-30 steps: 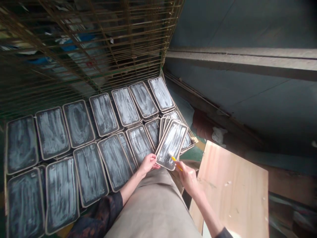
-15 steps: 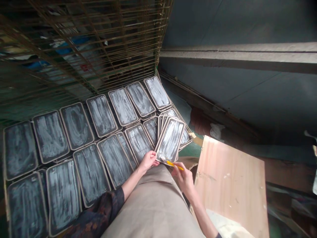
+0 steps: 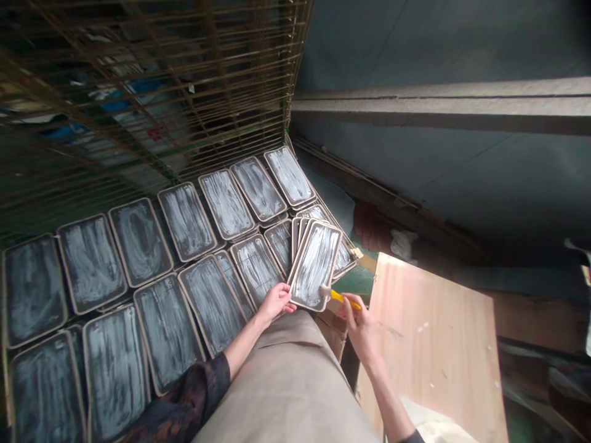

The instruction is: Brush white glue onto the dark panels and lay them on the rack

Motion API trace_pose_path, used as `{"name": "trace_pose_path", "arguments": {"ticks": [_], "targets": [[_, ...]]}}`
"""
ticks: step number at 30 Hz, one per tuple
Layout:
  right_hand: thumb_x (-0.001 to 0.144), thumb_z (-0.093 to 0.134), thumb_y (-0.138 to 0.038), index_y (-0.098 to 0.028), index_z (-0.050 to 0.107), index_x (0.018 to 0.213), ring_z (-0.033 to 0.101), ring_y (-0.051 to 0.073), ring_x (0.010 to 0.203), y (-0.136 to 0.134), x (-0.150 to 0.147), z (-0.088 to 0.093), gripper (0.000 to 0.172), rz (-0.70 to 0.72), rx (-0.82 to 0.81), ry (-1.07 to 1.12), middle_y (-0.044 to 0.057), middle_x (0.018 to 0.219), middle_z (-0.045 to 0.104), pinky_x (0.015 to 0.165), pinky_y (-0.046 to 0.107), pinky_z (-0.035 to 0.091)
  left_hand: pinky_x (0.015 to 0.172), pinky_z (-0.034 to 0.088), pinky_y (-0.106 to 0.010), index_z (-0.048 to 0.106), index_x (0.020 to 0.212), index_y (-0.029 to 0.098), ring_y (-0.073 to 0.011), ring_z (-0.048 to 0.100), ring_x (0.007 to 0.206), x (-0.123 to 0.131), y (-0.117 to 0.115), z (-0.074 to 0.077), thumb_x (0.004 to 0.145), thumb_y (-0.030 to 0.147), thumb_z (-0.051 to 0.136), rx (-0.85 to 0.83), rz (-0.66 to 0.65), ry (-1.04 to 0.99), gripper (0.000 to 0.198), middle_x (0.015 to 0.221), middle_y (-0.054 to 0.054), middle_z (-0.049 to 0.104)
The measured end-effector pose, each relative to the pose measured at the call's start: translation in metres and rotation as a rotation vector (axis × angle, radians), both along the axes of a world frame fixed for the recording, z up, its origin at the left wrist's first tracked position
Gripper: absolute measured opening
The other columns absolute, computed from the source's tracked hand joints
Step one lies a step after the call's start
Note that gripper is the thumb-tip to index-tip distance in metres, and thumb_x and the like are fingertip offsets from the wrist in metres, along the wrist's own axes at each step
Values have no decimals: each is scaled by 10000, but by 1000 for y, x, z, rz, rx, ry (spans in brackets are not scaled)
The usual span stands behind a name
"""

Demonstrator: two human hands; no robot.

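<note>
One panel (image 3: 316, 263), corner in left grip (image 3: 277, 300)

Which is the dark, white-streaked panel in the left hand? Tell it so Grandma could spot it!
Start at the pale wooden board on the right, then look left past the yellow-handled brush. There the left hand grips a dark, round-cornered panel streaked white. Unlike its neighbours, it tops a fanned bunch and has the brush at its right edge.
</note>
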State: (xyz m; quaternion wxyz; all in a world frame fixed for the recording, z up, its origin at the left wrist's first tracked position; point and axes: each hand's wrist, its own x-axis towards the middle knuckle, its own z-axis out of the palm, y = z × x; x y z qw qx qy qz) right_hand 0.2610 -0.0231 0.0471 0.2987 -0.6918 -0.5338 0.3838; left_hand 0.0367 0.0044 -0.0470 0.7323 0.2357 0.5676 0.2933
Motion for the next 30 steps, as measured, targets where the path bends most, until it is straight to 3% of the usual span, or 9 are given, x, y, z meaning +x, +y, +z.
{"name": "trace_pose_path", "arguments": {"ticks": [3, 6, 10, 13, 16, 20, 24, 27, 30], "targets": [[909, 430, -444, -221, 549, 1053, 659, 172, 669, 24, -10, 2, 291, -39, 87, 19, 27, 743, 658, 642, 281, 533, 485, 509, -228, 447, 880, 158, -170, 667, 550, 1, 1, 3, 722, 348, 681, -4, -4, 18, 340, 622, -2, 612], [914, 417, -445, -212, 553, 1061, 663, 165, 673, 41, -27, -5, 307, 11, 110, 72, 28, 743, 662, 666, 274, 529, 479, 506, -227, 448, 884, 159, -172, 667, 548, 2, 3, 6, 735, 323, 661, -25, -15, 31, 308, 614, 4, 611], [909, 431, -449, -208, 573, 1030, 657, 156, 626, 33, -39, -16, 305, 85, 17, 134, 14, 688, 654, 636, 258, 527, 479, 508, -219, 463, 882, 150, -168, 669, 559, 4, 6, 9, 753, 296, 641, -39, -25, 44, 264, 649, -16, 633], [893, 456, -469, -209, 569, 1003, 653, 169, 586, 19, -32, -14, 303, 85, -109, 272, 9, 649, 647, 590, 270, 536, 493, 517, -218, 477, 882, 144, -153, 662, 548, 6, 7, 12, 754, 288, 643, -26, -11, 52, 254, 662, -24, 643], [887, 458, -483, -201, 553, 1004, 649, 180, 562, 15, -14, -1, 319, -22, -146, 360, 14, 642, 643, 534, 281, 536, 487, 518, -217, 486, 892, 140, -145, 654, 534, 9, 8, 14, 738, 269, 658, -29, -21, 30, 264, 676, -27, 646], [887, 451, -468, -202, 519, 1116, 649, 174, 621, 26, 14, 4, 358, -207, 30, 284, 32, 737, 652, 598, 306, 549, 497, 523, -210, 503, 936, 134, -134, 651, 548, 9, 13, 21, 719, 210, 649, -66, -35, -90, 272, 733, -40, 651], [884, 402, -400, -202, 533, 1103, 643, 182, 658, 33, 29, -20, 323, -179, 22, 14, 34, 747, 652, 630, 314, 516, 451, 477, -164, 515, 1007, 157, -112, 640, 545, 9, 18, 34, 720, 174, 609, -63, -48, -340, 302, 779, -24, 638], [842, 415, -348, -188, 561, 1031, 628, 196, 657, 30, 22, -44, 288, -118, -32, -201, 39, 723, 657, 624, 309, 477, 436, 452, -155, 505, 1010, 164, -109, 629, 524, 14, 22, 47, 714, 172, 614, -23, -52, -472, 316, 713, 4, 610], [769, 496, -372, -147, 589, 979, 606, 208, 642, 28, 6, -66, 322, -159, 33, -173, 63, 721, 666, 608, 307, 467, 432, 440, -160, 482, 999, 172, -113, 625, 507, 25, 28, 61, 712, 176, 614, 28, -45, -564, 316, 697, 11, 610]]}}
